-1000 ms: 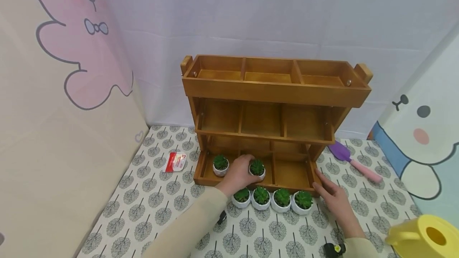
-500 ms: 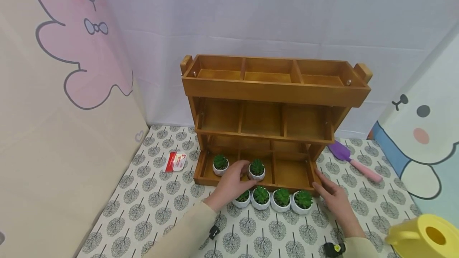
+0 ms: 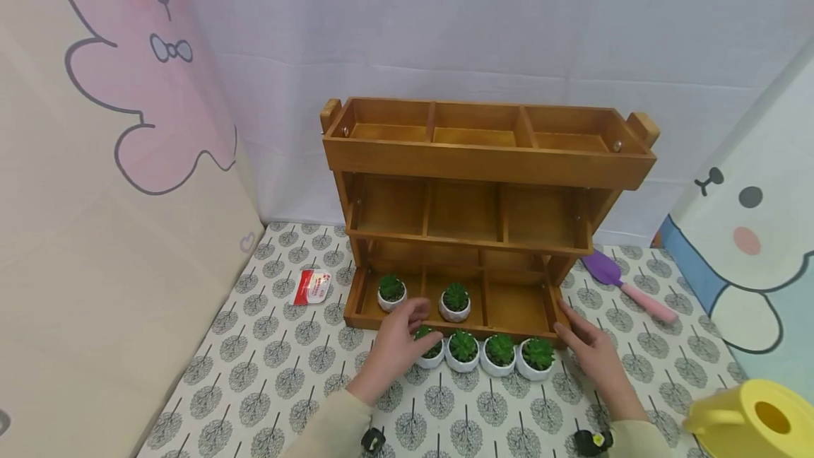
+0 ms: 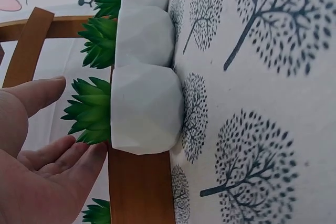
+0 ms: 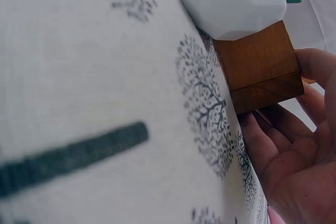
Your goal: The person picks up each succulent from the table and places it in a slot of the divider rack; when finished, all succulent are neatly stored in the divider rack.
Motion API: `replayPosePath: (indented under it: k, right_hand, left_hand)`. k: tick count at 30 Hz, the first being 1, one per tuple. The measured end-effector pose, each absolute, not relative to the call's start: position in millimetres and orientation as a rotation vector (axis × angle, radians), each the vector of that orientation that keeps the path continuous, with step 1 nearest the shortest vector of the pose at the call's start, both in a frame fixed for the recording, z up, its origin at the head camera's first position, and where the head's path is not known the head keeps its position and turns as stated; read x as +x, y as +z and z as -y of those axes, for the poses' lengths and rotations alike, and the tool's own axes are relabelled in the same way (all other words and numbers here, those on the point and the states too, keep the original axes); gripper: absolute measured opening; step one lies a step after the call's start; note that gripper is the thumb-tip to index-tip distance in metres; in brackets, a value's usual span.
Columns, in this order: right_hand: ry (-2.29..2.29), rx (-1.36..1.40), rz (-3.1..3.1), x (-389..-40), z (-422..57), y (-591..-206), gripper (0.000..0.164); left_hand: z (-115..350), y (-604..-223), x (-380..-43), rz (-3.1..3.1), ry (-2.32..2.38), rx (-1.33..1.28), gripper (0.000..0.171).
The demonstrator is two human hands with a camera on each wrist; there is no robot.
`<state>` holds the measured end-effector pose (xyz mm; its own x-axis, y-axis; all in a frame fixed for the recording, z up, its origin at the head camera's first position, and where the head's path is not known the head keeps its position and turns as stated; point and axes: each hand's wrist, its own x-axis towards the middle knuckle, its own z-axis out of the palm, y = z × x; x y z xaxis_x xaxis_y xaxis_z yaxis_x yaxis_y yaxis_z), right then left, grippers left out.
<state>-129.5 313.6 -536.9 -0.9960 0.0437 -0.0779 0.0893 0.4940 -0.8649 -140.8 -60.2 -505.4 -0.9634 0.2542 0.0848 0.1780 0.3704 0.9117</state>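
My left hand (image 3: pixel 394 345) hovers over the leftmost pot of a row of small white potted succulents (image 3: pixel 499 355), its thumb and fingers spread apart. In the left wrist view the fingers (image 4: pixel 50 156) and thumb surround a green succulent (image 4: pixel 92 111); contact is unclear. The row stands on the cloth before a three-tier wooden shelf (image 3: pixel 490 165). Inside its bottom tray, one potted succulent (image 3: pixel 391 293) occupies the left compartment and another (image 3: pixel 454 302) the middle one. My right hand (image 3: pixel 594 362) rests against the tray's front right corner (image 5: pixel 262 66), fingers along the side, holding no pot.
A red and white packet (image 3: pixel 312 287) lies left of the shelf. To the right lies a trowel (image 3: pixel 626 288) with a purple blade and pink handle. A yellow watering can (image 3: pixel 750 419) stands at the near right. Printed curtains (image 3: pixel 470 27) hang behind and beside the table.
My left hand has let go of the potted succulent in the middle compartment and drawn back toward the front row. That pot stays in place. The right hand has not moved.
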Motion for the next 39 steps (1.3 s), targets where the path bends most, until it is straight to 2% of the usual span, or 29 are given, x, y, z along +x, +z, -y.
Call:
replayPosePath:
  k: [11,21,28,39]
  right_hand:
    - [-1.554,0.129,-2.67,-130,-315,-539,0.064]
    - [-1.548,0.146,-2.666,-130,-316,-539,0.065]
    - [-1.552,0.142,-2.667,-129,-316,-538,0.065]
    - [-1.541,0.122,-2.661,-132,-318,-542,0.065]
  left_hand:
    - [67,-512,-124,-2.549,1.788,0.375,0.054]
    - [75,-522,-113,-2.67,1.676,0.282,0.051]
    - [73,-529,-109,-2.707,1.575,0.238,0.059]
    - [66,-538,-110,-2.832,1.462,0.279,0.061]
